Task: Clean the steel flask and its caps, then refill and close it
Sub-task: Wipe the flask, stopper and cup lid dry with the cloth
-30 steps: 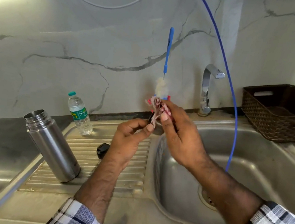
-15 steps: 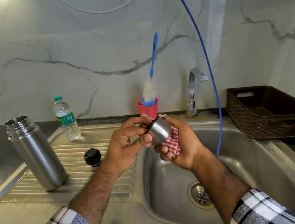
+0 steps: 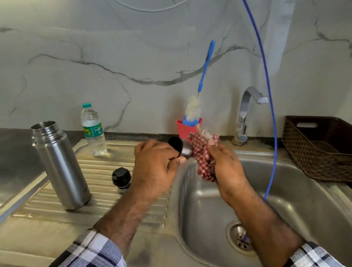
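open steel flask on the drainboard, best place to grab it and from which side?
Grip the steel flask round its smooth mid-body, below the threaded neck. It stands upright and open, so a side grasp probably beats one from above. Come from its right: the left hand is nearest, though it grips the steel cap, and the black inner cap lies in between.

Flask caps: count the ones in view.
2: steel cup cap held in the left hand above the sink rim; black stopper cap on the drainboard.

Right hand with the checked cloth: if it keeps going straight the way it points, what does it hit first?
Probably the red holder with the bottle brush, just beyond the right hand and its checked cloth, then the wall. Depth is unclear.
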